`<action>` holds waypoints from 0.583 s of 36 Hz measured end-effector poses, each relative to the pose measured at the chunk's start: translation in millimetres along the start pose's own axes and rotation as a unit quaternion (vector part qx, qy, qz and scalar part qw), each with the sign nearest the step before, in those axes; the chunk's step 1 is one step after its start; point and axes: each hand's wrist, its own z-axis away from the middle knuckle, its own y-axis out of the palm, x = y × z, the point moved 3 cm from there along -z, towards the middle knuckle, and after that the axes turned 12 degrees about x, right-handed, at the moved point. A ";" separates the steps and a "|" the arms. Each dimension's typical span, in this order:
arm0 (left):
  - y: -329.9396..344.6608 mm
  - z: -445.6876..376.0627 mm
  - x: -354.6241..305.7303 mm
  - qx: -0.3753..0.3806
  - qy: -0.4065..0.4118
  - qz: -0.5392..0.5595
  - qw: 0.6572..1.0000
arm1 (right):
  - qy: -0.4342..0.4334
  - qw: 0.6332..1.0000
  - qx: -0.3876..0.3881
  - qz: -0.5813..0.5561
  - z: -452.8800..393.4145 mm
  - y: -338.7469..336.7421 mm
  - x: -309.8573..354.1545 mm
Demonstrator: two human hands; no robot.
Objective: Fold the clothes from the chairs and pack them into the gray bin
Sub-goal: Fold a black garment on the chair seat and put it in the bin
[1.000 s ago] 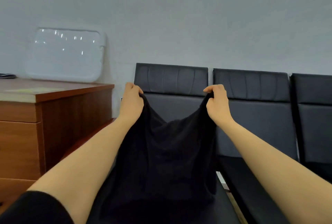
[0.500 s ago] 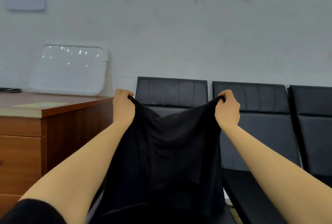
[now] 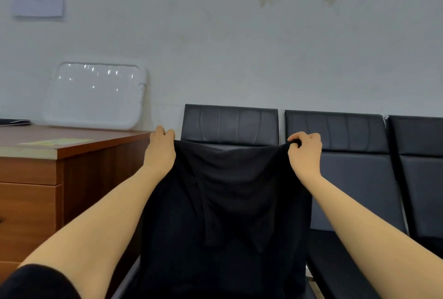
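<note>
Now both arms reach forward, the left hand and right hand each pinching a top corner of the black knit garment. It hangs stretched between them in front of the black padded chairs, fingers curled tight on the fabric.

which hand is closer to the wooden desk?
Left. The left hand grips the black garment right beside the wooden desk corner; the right hand holds the garment's other corner, farther away.

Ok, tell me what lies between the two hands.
In the head view, the black garment's taut top edge spans from left hand to right hand; each pinches a corner. Behind it stands a black chair back.
</note>
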 end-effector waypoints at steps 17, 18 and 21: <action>21.3 4.6 -3.5 0.079 -0.030 -0.238 0.968 | 0.019 0.938 0.008 0.346 -1.9 3.1 -21.7; 21.6 5.2 -3.2 0.079 -0.035 -0.254 0.963 | 0.016 0.939 0.024 0.342 -1.4 3.0 -21.3; 21.5 7.2 -0.9 0.096 -0.068 -0.292 0.949 | 0.025 0.947 0.068 0.313 1.1 2.7 -22.4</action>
